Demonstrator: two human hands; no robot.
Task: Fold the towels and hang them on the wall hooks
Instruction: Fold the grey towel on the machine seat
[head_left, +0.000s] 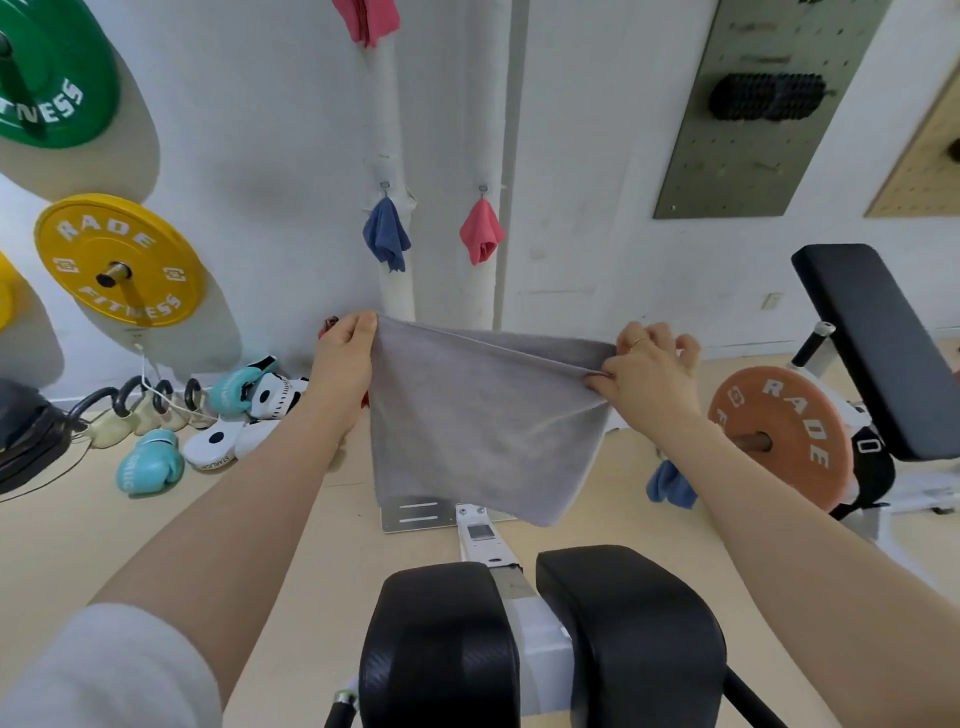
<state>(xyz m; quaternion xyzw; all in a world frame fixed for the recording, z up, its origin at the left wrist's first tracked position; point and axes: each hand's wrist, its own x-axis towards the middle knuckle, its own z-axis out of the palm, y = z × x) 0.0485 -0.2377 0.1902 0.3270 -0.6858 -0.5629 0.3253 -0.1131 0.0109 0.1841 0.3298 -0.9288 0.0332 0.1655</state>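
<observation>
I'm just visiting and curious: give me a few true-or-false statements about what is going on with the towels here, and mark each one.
1. Both hands hold the grey towel up by its top corners. True: left hand, right hand.
2. The grey towel is already on a wall hook. False: it hangs between the hands.
3. A blue towel and a pink towel hang side by side on hooks. True.
4. The blue towel hangs to the right of that pink one. False: it hangs to the left.

White wall with weight plates — pale wooden floor, black bench.
</observation>
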